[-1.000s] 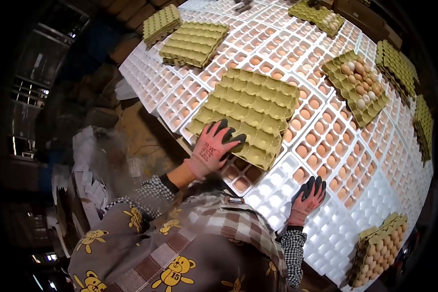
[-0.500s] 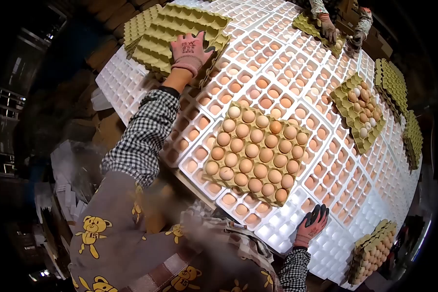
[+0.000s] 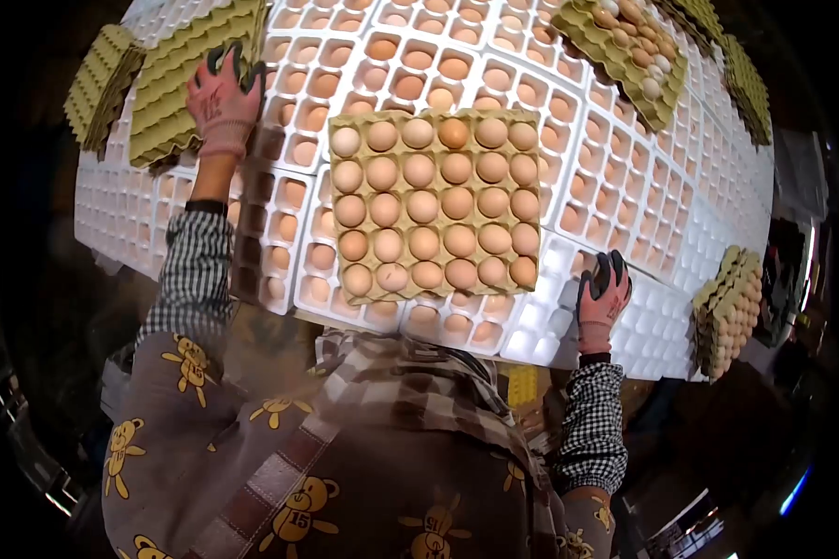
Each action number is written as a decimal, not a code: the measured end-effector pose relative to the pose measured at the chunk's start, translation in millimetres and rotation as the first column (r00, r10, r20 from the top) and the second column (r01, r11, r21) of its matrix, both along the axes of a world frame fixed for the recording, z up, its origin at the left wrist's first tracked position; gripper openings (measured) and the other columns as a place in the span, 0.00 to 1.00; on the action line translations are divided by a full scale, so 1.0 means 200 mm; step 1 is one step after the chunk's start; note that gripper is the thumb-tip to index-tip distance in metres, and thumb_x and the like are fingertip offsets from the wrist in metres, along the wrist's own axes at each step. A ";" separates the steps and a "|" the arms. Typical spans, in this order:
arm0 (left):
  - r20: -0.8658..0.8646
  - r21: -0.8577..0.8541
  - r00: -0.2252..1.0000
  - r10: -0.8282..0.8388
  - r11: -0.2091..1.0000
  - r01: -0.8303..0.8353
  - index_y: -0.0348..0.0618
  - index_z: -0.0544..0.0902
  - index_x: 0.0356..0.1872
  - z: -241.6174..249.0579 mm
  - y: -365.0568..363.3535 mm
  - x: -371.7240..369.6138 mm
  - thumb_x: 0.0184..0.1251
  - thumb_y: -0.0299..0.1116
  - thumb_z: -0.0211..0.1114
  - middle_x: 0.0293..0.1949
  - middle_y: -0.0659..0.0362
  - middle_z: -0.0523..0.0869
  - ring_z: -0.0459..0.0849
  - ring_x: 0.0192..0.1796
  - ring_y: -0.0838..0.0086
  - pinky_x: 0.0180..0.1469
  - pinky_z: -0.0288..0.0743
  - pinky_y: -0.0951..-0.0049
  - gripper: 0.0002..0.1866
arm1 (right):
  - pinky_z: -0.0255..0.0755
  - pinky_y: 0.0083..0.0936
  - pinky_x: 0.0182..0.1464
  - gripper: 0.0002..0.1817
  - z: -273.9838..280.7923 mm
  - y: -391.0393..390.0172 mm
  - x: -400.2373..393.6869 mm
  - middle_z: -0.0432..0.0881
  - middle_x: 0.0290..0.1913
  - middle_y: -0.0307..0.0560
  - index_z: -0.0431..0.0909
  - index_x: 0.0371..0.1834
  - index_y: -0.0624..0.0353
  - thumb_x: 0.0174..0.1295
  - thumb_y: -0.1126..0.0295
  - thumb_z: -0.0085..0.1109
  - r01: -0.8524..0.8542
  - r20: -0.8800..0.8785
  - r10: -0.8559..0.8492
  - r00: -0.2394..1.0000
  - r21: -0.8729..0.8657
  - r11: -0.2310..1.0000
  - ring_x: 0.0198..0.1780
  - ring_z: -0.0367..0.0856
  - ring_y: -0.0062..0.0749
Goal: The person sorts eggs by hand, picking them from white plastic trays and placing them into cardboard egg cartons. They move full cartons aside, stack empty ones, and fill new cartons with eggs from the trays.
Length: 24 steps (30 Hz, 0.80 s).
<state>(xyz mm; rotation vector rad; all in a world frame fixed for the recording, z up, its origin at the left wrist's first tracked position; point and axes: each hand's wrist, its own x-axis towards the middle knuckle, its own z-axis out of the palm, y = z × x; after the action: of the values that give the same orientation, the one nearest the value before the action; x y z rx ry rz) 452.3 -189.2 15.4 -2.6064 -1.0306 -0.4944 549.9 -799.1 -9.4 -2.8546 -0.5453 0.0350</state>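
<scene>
My left hand (image 3: 224,104), in a pink glove with dark fingertips, lies with spread fingers on the right edge of an olive pulp egg tray (image 3: 170,88) that holds no eggs. In front of me a pulp tray full of brown eggs (image 3: 424,207) rests on white plastic trays of eggs. To its right, my right hand (image 3: 603,303), gloved alike, touches a white plastic tray (image 3: 657,321) without eggs. Its fingers are apart, slightly curled, and nothing shows in them.
White egg trays (image 3: 625,200) cover the table. A partly filled pulp tray (image 3: 629,56) sits at the back right. A stack of pulp trays with eggs (image 3: 727,312) stands at the right edge. More pulp trays are stacked at far left (image 3: 103,86) and far right (image 3: 746,88).
My view has turned and tilted down, so the co-worker's hands have left it. My left hand remains on the pulp tray, and my right hand on the white trays.
</scene>
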 end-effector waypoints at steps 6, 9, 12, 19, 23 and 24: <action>0.201 -0.856 0.979 -0.044 0.477 0.197 0.36 0.82 0.50 -0.34 -0.69 -0.48 0.69 0.44 0.62 0.39 0.45 0.86 0.84 0.44 0.51 0.50 0.76 0.60 0.20 | 0.70 0.40 0.61 0.28 -0.01 0.63 -0.27 0.78 0.52 0.60 0.71 0.63 0.66 0.60 0.70 0.65 0.316 -0.372 -0.115 0.921 0.542 0.779 0.56 0.77 0.56; 0.295 -0.875 0.953 0.064 0.420 0.243 0.37 0.83 0.49 -0.30 -0.77 -0.47 0.67 0.42 0.66 0.41 0.47 0.85 0.84 0.44 0.57 0.49 0.75 0.62 0.19 | 0.71 0.40 0.61 0.29 0.02 0.61 -0.38 0.77 0.53 0.61 0.70 0.64 0.66 0.59 0.68 0.67 0.386 -0.440 -0.116 0.891 0.597 0.704 0.56 0.77 0.56; 0.244 -0.886 0.970 0.005 0.408 0.221 0.37 0.82 0.52 -0.22 -0.79 -0.48 0.66 0.42 0.68 0.48 0.45 0.82 0.84 0.46 0.56 0.53 0.76 0.62 0.21 | 0.71 0.34 0.63 0.30 -0.03 0.45 -0.63 0.76 0.58 0.53 0.70 0.67 0.65 0.61 0.71 0.67 0.524 -0.629 0.023 0.777 0.666 0.532 0.61 0.76 0.40; 0.067 -0.545 0.718 -0.693 0.578 0.608 0.51 0.79 0.58 0.28 -1.55 -0.51 0.51 0.40 0.75 0.58 0.55 0.78 0.74 0.64 0.57 0.67 0.66 0.55 0.29 | 0.65 0.39 0.59 0.37 0.21 0.25 -0.56 0.73 0.57 0.49 0.77 0.64 0.42 0.45 0.60 0.76 -0.358 -0.250 0.441 0.862 0.316 0.879 0.58 0.72 0.44; 0.034 -0.590 0.583 -0.812 0.454 0.667 0.52 0.81 0.52 0.12 -1.75 -0.51 0.43 0.37 0.78 0.56 0.54 0.78 0.73 0.64 0.55 0.68 0.63 0.51 0.29 | 0.69 0.41 0.55 0.23 0.10 0.27 -0.56 0.75 0.48 0.48 0.81 0.48 0.47 0.46 0.62 0.73 -0.395 -0.163 0.504 0.848 0.439 0.807 0.51 0.75 0.45; 0.157 -0.603 0.661 -0.734 0.458 0.653 0.50 0.79 0.52 0.12 -1.74 -0.52 0.49 0.37 0.76 0.53 0.56 0.77 0.75 0.62 0.58 0.66 0.66 0.56 0.26 | 0.74 0.38 0.53 0.20 0.14 0.24 -0.56 0.77 0.48 0.49 0.81 0.49 0.51 0.50 0.68 0.69 -0.156 -0.283 0.428 0.858 0.650 0.744 0.50 0.78 0.43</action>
<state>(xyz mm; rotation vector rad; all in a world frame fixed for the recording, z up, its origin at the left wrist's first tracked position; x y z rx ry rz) 348.4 -537.5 39.8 -3.5737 0.0635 -0.1227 438.0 -751.2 19.2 -2.0140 -0.7520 0.4366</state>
